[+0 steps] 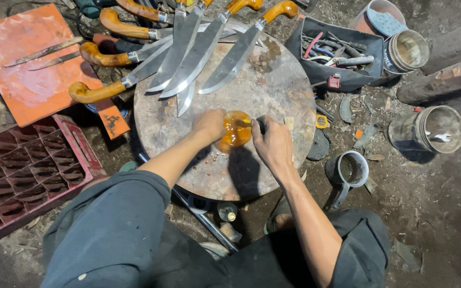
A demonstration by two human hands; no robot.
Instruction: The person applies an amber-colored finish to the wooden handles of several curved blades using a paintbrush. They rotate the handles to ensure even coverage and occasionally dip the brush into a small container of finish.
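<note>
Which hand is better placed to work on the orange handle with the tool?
Probably the right hand: it grips a dark tool beside the orange handle. The left hand is busy holding that handle on the round table.

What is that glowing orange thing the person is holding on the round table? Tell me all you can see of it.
The orange piece looks glossy and translucent, amber like resin, with a rounded curved shape much like the handles on the knives nearby. It rests on the round metal table. The left hand grips one side; the right hand meets the other, holding a dark tool.
</note>
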